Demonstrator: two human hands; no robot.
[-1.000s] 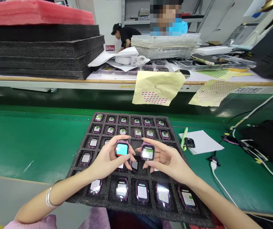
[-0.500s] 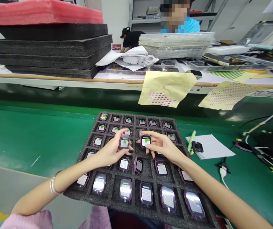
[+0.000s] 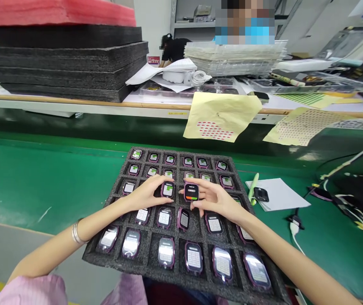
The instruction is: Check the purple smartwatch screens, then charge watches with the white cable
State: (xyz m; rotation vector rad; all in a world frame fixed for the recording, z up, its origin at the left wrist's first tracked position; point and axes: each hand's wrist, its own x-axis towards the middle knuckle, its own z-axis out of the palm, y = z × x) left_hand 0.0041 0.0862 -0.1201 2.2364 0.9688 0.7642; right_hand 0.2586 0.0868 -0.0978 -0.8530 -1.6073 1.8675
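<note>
A black foam tray (image 3: 181, 277) holds rows of purple-rimmed smartwatches (image 3: 194, 257) in square compartments, most with lit screens. Over its middle, my left hand (image 3: 148, 192) has thumb and index finger closed about the lower and upper edges of one smartwatch (image 3: 167, 189), whose screen shows white and green blocks. Whether that one rests in its compartment I cannot tell. Just to the right, my right hand (image 3: 217, 199) grips another smartwatch (image 3: 191, 192) by its edges, face up. Its dark screen carries an orange and green bar at the bottom.
Right of the tray, a black device (image 3: 261, 194) and a green pen (image 3: 253, 188) lie by white paper (image 3: 284, 195), with cables beyond. Stacked black foam trays (image 3: 57, 63) stand on the shelf at the back left. Yellow sheets (image 3: 222, 116) hang from its edge. Two people are behind.
The right-hand smartwatch's screen has gone from white and green blocks to dark with an orange and green bar. The left-hand smartwatch faces up more squarely, its screen clearer.
</note>
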